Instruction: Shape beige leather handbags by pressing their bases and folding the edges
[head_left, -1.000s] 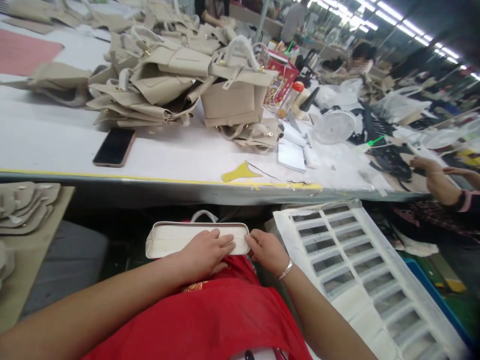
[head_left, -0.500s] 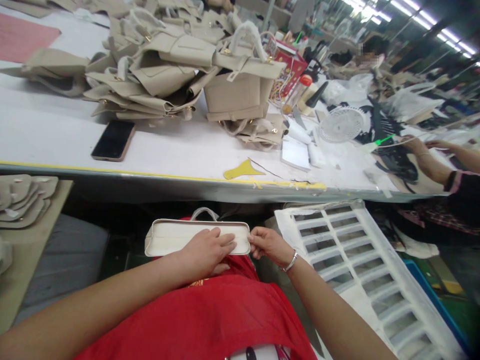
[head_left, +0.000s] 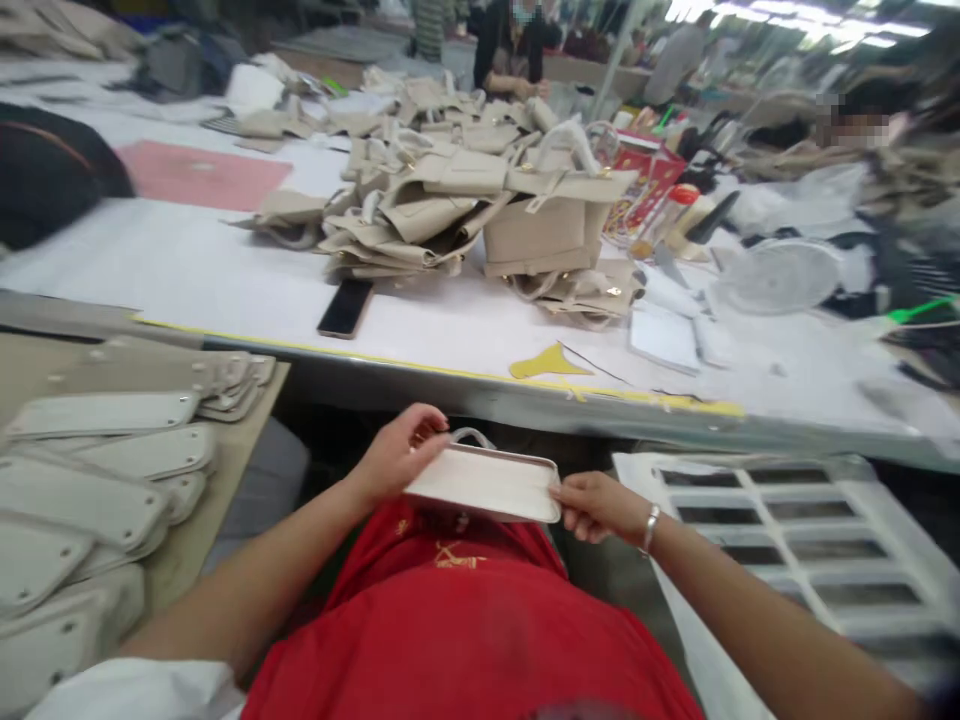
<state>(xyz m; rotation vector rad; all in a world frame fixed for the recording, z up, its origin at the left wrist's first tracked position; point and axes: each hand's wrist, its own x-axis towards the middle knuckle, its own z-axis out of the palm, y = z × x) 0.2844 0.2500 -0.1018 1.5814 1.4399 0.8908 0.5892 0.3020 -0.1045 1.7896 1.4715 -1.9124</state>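
Cream bag panel [head_left: 486, 484] held in lap below the counter [head_left: 225, 280] edge, left hand [head_left: 394, 455] gripping its left end, right hand [head_left: 596, 505] pinching its right end. Stack of like panels [head_left: 97, 470] left of it; assembled bags [head_left: 480, 195] heaped beyond. Likely mid-batch.

Between both hands, the bag panel [head_left: 487, 483] looks like smooth matt leather; the bracelet [head_left: 649, 527] is shiny metal.

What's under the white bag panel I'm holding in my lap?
Under the white bag panel a red garment shows, with a pale loop peeking out behind its far edge. What the loop joins to is covered.
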